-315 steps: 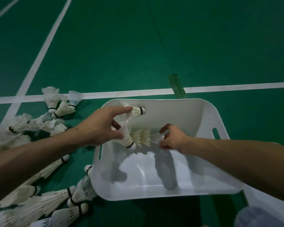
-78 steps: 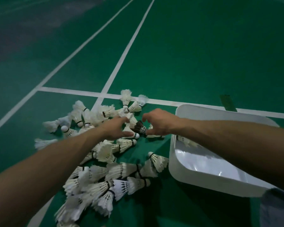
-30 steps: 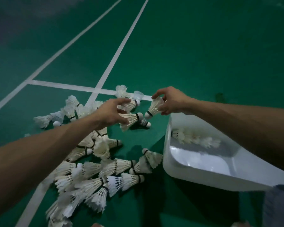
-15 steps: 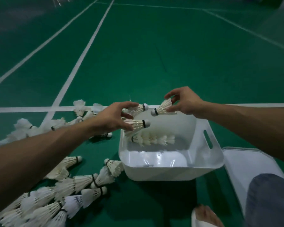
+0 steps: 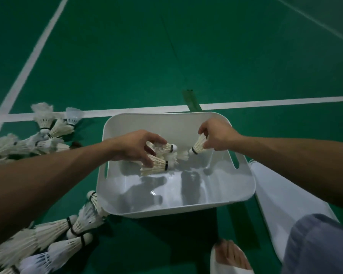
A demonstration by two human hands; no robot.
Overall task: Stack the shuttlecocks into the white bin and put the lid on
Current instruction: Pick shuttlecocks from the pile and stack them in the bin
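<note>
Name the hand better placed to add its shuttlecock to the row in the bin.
Right, probably: right hand holds one shuttlecock, cork aimed at the feathery end of the row; left hand grips two.

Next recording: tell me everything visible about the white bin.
The white bin, seemingly glossy plastic, is rectangular with rounded corners and a slot handle in each side wall. It stands upright, lidless, on the green floor. A short row of shuttlecocks lies by its far wall; floor shuttlecocks touch its near-left corner.
</note>
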